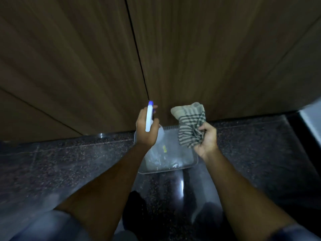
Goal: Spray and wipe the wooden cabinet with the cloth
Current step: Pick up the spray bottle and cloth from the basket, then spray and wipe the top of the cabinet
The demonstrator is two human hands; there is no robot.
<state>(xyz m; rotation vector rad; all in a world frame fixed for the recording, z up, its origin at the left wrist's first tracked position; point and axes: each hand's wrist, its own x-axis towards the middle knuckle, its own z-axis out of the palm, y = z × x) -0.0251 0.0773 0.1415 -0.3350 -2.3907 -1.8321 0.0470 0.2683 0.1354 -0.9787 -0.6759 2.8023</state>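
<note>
The wooden cabinet (pixel 191 58) fills the upper view, its brown doors split by a dark vertical gap. My left hand (pixel 145 129) grips a white spray bottle (pixel 149 119) with a blue nozzle tip that points up toward the cabinet's lower part. My right hand (pixel 206 138) holds a bunched beige cloth (pixel 190 124) with dark stripes, raised close to the right door near its bottom edge. Both hands hover just in front of the cabinet, a short gap between them.
A clear plastic tray (pixel 189 164) lies on the dark speckled stone floor (pixel 69 162) below my hands, against the cabinet's base. A pale surface (pixel 312 115) shows at the right edge. My legs are at the bottom of the view.
</note>
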